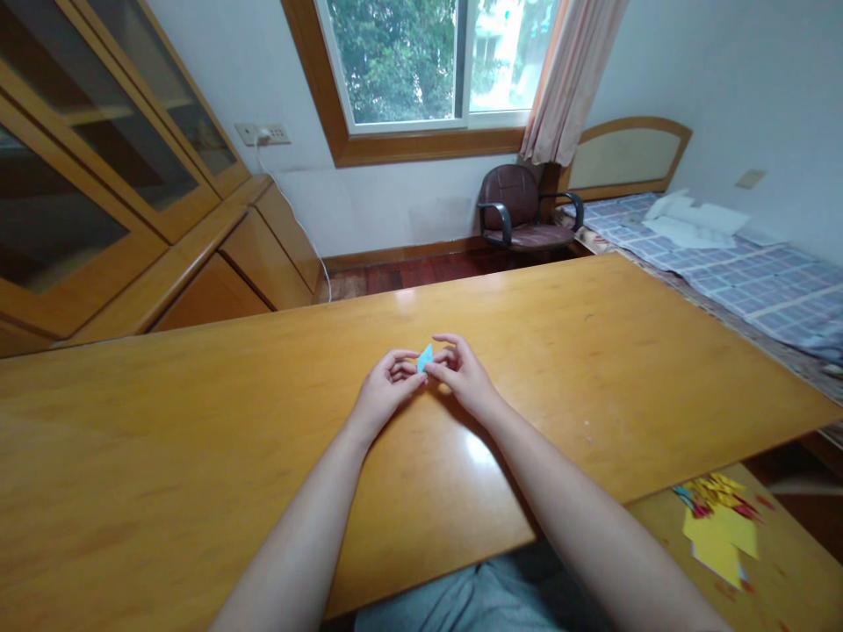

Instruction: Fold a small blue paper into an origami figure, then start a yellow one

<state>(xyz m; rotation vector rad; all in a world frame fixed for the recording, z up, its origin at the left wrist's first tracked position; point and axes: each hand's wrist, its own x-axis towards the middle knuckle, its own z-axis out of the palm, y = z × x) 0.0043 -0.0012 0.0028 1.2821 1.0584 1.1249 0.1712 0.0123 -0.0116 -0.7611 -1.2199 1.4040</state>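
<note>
A small folded piece of light blue paper (425, 358) is held just above the wooden table (198, 439), near its middle. My left hand (385, 391) pinches its left side with curled fingers. My right hand (461, 373) pinches its right side, fingers bent round it. Both hands meet at the paper, and most of the paper is hidden between the fingertips.
A lower surface at the front right holds a pile of yellow and red paper pieces (717, 522). Wooden cabinets (132, 193) stand to the left. Beyond the table are a dark armchair (520, 211) under the window and a bed (724, 263) at the right.
</note>
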